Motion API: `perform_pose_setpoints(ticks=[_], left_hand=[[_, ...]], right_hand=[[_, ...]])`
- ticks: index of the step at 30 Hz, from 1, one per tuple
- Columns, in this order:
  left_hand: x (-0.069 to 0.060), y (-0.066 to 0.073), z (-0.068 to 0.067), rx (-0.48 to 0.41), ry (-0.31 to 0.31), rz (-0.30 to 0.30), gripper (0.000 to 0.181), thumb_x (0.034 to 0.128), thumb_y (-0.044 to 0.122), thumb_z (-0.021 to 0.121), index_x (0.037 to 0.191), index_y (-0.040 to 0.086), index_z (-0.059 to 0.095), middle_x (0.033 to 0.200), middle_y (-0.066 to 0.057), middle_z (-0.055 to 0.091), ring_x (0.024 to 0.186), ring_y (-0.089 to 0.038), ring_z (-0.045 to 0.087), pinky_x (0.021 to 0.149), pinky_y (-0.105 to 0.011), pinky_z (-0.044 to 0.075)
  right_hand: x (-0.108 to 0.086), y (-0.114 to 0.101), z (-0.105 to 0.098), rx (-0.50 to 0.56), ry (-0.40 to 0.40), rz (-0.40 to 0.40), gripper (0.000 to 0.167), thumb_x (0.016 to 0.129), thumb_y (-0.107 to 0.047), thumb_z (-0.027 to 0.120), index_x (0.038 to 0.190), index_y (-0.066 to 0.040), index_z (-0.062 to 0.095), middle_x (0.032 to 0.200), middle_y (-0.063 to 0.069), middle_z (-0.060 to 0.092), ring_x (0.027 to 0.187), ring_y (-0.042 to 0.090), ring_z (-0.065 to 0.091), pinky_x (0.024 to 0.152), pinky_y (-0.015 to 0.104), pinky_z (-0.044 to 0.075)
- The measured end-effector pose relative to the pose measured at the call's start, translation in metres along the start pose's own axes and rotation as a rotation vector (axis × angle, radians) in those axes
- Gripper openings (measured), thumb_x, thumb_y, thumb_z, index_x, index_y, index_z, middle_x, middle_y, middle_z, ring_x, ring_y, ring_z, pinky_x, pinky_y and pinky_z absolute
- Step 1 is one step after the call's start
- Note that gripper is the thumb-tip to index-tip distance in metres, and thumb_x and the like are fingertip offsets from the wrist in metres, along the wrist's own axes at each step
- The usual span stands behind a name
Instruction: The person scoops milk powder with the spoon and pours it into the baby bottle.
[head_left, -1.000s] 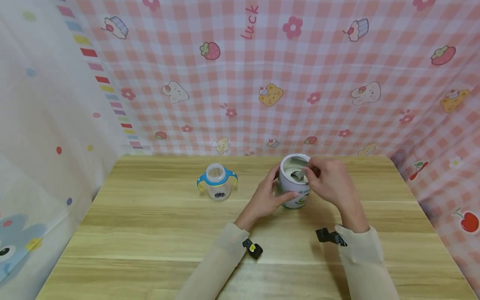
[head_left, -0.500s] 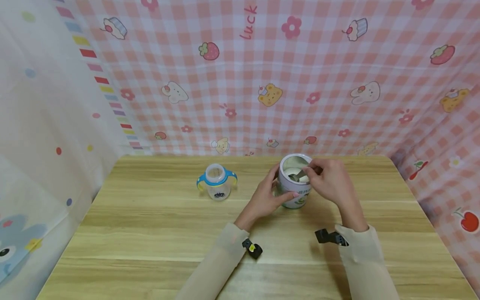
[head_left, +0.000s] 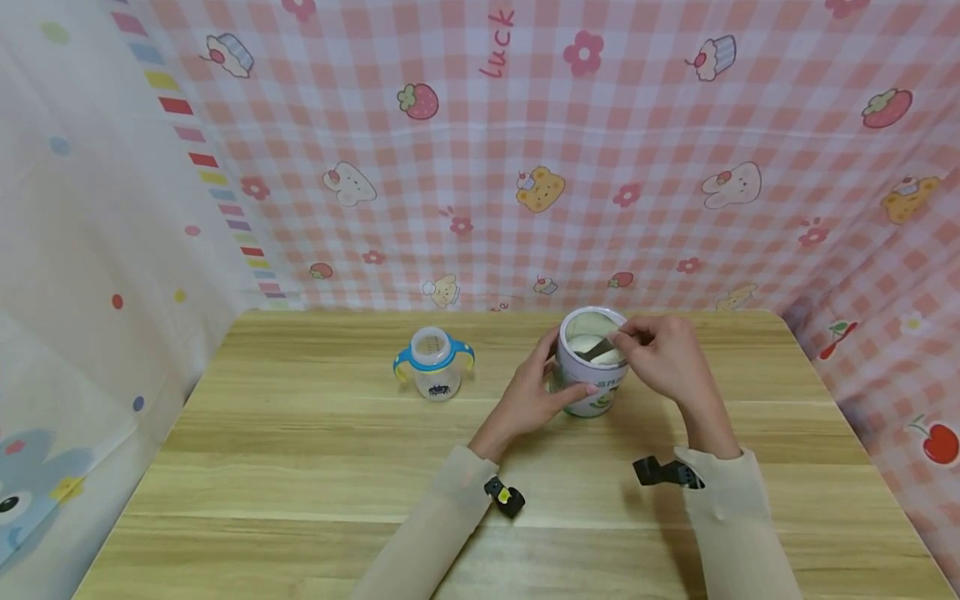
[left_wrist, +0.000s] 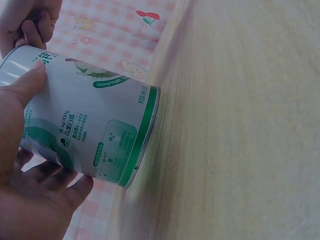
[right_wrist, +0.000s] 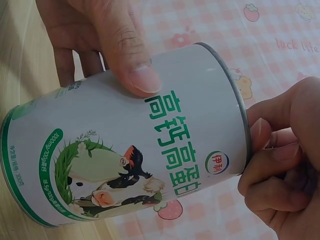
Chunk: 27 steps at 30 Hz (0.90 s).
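Can (head_left: 585, 373) stands upright on counter (head_left: 300, 475), between your hands. Your left hand (head_left: 529, 392) grips its side, thumb across front. Your right hand (head_left: 663, 357) pinches spoon (head_left: 596, 350) at can's right rim, spoon's other end inside, by pale powder (head_left: 581, 342). Cup (head_left: 438, 381) stands left of your left hand, apart from it.

The head view looks forward and down from above and behind the left hand (head_left: 525, 398) and right hand (head_left: 666, 360), set back enough to cover the table (head_left: 300, 467) and cloth (head_left: 465, 142). Each wrist view, turned sideways, looks at close range past its own hand onto the can (head_left: 585, 373). All three views share both hands and the can.
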<state>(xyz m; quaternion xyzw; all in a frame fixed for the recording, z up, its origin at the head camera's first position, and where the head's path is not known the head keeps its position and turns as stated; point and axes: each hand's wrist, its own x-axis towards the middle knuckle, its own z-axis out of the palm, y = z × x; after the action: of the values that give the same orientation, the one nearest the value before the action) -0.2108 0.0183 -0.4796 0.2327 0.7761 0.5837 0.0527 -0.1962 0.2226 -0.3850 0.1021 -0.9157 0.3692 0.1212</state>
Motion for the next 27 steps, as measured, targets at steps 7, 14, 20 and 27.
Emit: perform_pose_setpoints(ticks=[7, 14, 20, 27], left_hand=[[0.000, 0.000, 0.000, -0.004, -0.006, 0.000, 0.091, 0.0905, 0.036, 0.080, 0.162, 0.032, 0.024, 0.161, 0.000, 0.042, 0.151, -0.017, 0.037, 0.124, -0.050, 0.036], [-0.001, -0.001, 0.001, -0.003, 0.003, -0.003, 0.091, 0.0905, 0.036, 0.080, 0.162, 0.031, 0.023, 0.161, -0.001, 0.041, 0.151, -0.017, 0.038, 0.124, -0.049, 0.037], [-0.001, -0.001, 0.001, 0.011, 0.003, -0.001, 0.092, 0.0907, 0.037, 0.080, 0.162, 0.031, 0.023, 0.161, 0.000, 0.041, 0.151, -0.017, 0.038, 0.123, -0.050, 0.038], [0.000, -0.002, 0.002, 0.006, 0.005, -0.010, 0.091, 0.0905, 0.037, 0.080, 0.161, 0.036, 0.022, 0.160, 0.003, 0.042, 0.150, -0.014, 0.038, 0.123, -0.048, 0.038]], right_hand=[[-0.001, -0.002, -0.004, 0.050, -0.020, 0.019, 0.018, 0.097, -0.014, 0.068, 0.087, -0.003, 0.079, 0.070, 0.010, 0.069, 0.056, 0.013, 0.048, 0.049, 0.024, 0.040], [-0.003, -0.005, -0.005, 0.092, -0.033, 0.055, 0.020, 0.098, -0.017, 0.067, 0.088, -0.004, 0.078, 0.069, 0.009, 0.067, 0.058, 0.012, 0.051, 0.051, 0.025, 0.042], [-0.005, -0.010, -0.005, 0.133, -0.040, 0.008, 0.019, 0.097, -0.016, 0.069, 0.082, -0.008, 0.078, 0.063, 0.006, 0.062, 0.052, 0.010, 0.046, 0.046, 0.025, 0.037], [-0.004, -0.012, -0.005, 0.168, -0.040, 0.029, 0.022, 0.099, -0.017, 0.067, 0.082, -0.006, 0.076, 0.062, 0.005, 0.060, 0.053, 0.010, 0.047, 0.047, 0.025, 0.039]])
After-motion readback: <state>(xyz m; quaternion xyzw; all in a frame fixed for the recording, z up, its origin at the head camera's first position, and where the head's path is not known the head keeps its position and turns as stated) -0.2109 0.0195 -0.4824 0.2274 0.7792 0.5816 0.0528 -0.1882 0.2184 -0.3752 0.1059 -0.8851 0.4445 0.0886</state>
